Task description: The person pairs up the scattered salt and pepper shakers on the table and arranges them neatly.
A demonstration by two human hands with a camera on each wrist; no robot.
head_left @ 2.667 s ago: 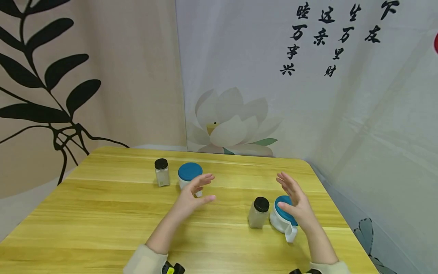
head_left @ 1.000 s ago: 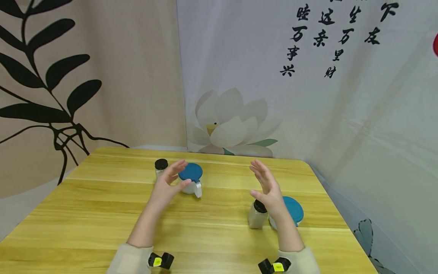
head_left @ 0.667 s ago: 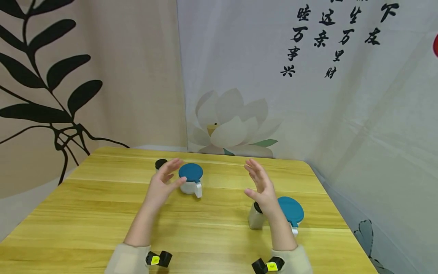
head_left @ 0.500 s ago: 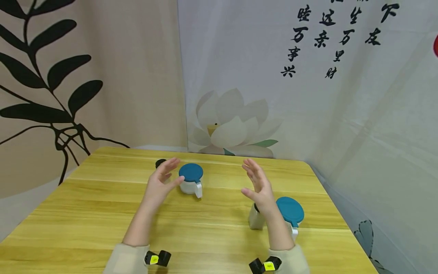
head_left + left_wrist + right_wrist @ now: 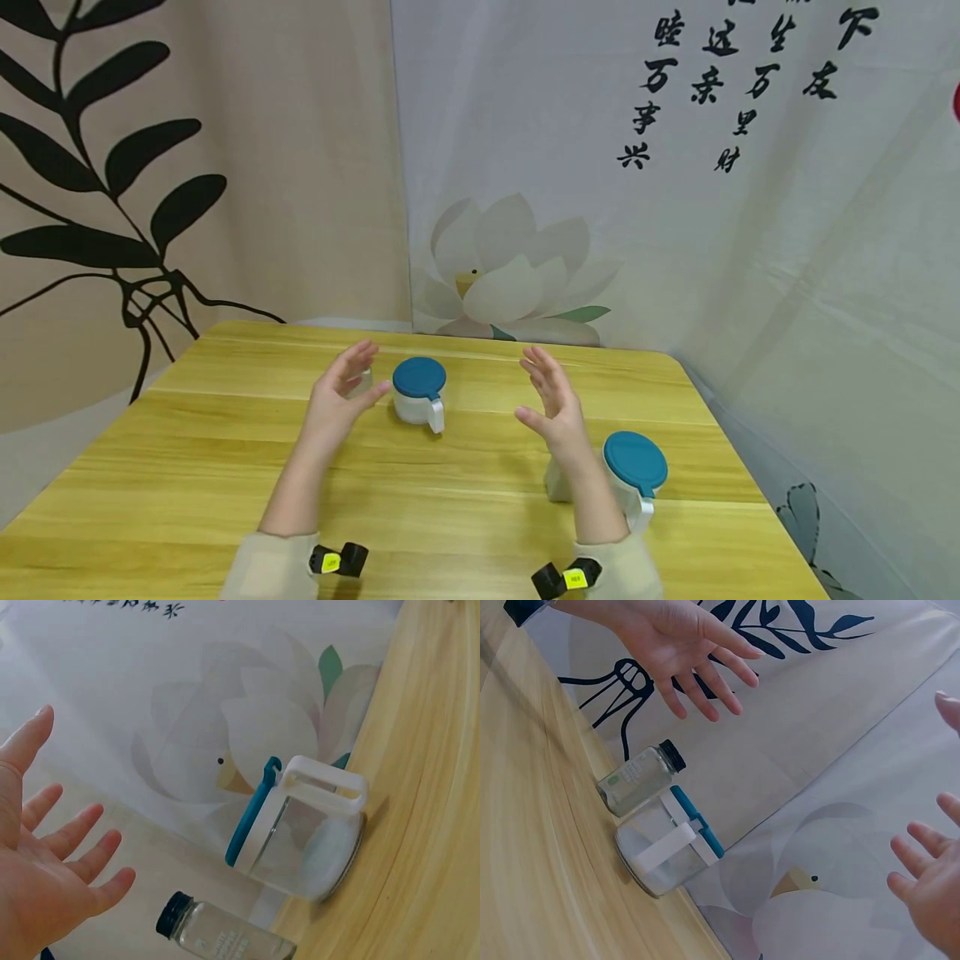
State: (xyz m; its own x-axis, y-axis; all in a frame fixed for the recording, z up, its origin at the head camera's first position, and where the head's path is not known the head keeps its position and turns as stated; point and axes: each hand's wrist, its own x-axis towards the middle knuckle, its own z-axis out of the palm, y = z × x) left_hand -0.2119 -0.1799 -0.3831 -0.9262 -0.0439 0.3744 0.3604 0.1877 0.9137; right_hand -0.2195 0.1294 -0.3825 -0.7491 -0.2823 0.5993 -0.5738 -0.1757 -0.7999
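My left hand point(image 5: 337, 396) hovers over the table with its fingers spread and holds nothing. Behind it, a small glass bottle point(image 5: 365, 383) is mostly hidden; its black cap point(image 5: 174, 913) shows in the left wrist view. To its right stands a handled glass jar point(image 5: 414, 408) with a blue lid point(image 5: 418, 377) and white contents. My right hand point(image 5: 555, 408) is also raised, fingers apart and nothing in them. Its forearm covers most of a second bottle point(image 5: 557, 483). Beside that forearm, a second white-handled jar point(image 5: 637, 510) has a blue lid point(image 5: 636, 462).
The wooden table point(image 5: 450, 517) ends at a back edge close to a hanging cloth point(image 5: 525, 167) printed with a lotus and black characters. A beige cloth point(image 5: 300, 167) with dark leaves hangs at the left. Wrist cameras sit on both sleeves.
Both hands have moved left. The left one has passed from the far jar to before the far bottle, the right one away from the near jar. Jars and bottles stay in place.
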